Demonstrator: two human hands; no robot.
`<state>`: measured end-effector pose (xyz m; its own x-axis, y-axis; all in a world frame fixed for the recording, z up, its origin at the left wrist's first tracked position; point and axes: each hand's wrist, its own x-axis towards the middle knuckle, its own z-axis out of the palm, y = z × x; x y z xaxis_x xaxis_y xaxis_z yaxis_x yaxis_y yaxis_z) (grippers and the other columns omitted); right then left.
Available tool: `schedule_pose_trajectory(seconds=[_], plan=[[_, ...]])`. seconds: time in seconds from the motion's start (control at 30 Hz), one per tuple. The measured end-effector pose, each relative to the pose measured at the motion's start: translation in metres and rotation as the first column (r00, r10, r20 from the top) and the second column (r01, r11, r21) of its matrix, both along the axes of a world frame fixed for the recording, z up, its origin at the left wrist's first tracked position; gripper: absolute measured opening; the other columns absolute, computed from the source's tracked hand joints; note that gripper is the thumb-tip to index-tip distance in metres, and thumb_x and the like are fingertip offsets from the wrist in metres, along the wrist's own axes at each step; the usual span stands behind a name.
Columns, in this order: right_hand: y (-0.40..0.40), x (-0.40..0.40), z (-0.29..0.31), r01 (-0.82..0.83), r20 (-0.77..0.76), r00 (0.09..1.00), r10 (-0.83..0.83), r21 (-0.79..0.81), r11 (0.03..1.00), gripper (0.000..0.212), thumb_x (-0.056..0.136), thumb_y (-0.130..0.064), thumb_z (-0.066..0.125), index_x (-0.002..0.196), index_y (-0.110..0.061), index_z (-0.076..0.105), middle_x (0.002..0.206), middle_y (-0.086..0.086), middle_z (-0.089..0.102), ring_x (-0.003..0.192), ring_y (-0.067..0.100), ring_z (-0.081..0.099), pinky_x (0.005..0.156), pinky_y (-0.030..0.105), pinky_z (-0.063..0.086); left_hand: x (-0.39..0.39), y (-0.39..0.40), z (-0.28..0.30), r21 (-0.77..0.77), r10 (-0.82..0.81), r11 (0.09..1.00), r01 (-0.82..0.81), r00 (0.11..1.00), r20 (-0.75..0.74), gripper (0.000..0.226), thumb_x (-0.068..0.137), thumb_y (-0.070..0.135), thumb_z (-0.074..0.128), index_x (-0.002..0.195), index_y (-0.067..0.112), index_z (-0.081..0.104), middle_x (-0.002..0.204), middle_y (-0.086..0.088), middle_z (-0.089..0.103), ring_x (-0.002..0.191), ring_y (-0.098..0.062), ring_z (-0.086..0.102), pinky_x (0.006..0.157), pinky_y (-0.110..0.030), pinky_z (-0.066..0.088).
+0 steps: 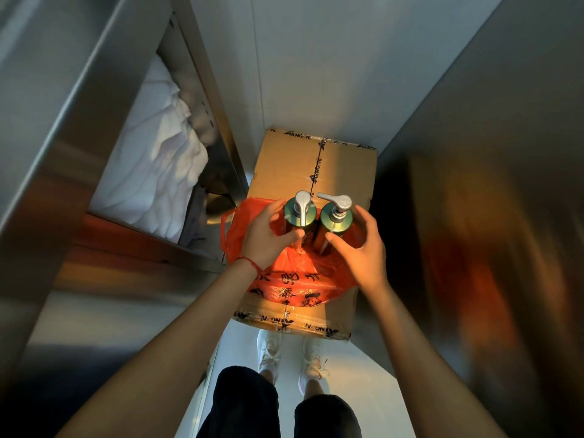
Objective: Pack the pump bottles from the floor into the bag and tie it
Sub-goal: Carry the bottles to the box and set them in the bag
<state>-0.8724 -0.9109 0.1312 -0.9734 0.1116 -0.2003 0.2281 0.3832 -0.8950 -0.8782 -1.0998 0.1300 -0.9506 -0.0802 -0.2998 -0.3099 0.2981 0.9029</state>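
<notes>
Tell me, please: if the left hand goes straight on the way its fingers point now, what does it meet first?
The left hand would probably first meet the left pump bottle, which stands in the red bag. The fingers already curve around it; whether they touch it is unclear.

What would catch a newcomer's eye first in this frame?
Two green pump bottles stand upright side by side in an orange bag on a taped cardboard box at centre. The left hand and right hand flank them, fingers spread. White cloth fills a metal shelf at left.
</notes>
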Motion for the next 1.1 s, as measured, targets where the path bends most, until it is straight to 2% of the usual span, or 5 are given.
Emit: schedule_pose_trajectory(seconds=[0.1,0.23,0.53,0.67,1.1], plan=[[0.002,0.012,0.009,0.027,0.018,0.999,-0.027,-0.001,1.000,0.069,0.070,-0.026,0.078,0.130,-0.022,0.044,0.128,-0.001,0.054,0.120,0.014,0.050,0.103,0.032,0.039,0.013,0.000,0.005,-0.007,0.015,1.000,-0.015,1.000,0.004,0.061,0.072,0.019,0.074,0.126,0.021,0.046,0.117,0.008,0.053,0.117,-0.018,0.048,0.096,-0.034,0.041],[0.003,0.029,0.024,0.029,-0.018,0.999,-0.029,0.022,0.999,0.059,0.077,-0.027,0.071,0.131,-0.021,0.044,0.129,0.002,0.054,0.120,0.016,0.050,0.103,0.037,0.040,0.035,-0.001,0.016,-0.081,0.044,0.996,-0.043,0.999,0.008,0.059,0.076,0.027,0.069,0.129,0.018,0.044,0.132,-0.009,0.051,0.122,-0.021,0.045,0.101,-0.041,0.041],[0.013,0.074,0.050,-0.195,-0.129,0.965,0.228,0.226,0.954,0.054,0.084,-0.032,0.062,0.133,-0.019,0.042,0.136,0.003,0.049,0.124,0.012,0.042,0.100,0.026,0.033,0.117,0.009,0.045,-0.484,-0.012,0.875,-0.026,0.997,-0.077,0.054,0.086,0.033,0.055,0.133,0.015,0.037,0.141,-0.010,0.042,0.131,-0.025,0.034,0.109,-0.045,0.029],[0.020,0.102,0.058,-0.340,-0.126,0.910,0.396,0.323,0.883,0.053,0.087,-0.033,0.057,0.134,-0.013,0.041,0.141,0.009,0.045,0.131,0.020,0.038,0.108,0.033,0.029,0.171,0.023,0.058,-0.609,0.054,0.782,-0.133,0.988,-0.146,0.054,0.087,0.031,0.054,0.135,0.013,0.038,0.142,-0.010,0.041,0.135,-0.027,0.029,0.109,-0.042,0.024],[0.006,0.193,0.104,-0.647,-0.183,0.592,0.785,0.473,0.598,0.054,0.088,-0.030,0.058,0.135,-0.013,0.041,0.142,0.009,0.044,0.133,0.023,0.037,0.108,0.031,0.024,0.332,0.035,0.096,-0.694,0.418,0.577,-0.430,0.886,-0.202,0.049,0.085,0.030,0.056,0.129,0.009,0.046,0.137,-0.014,0.048,0.130,-0.033,0.038,0.104,-0.049,0.031]])
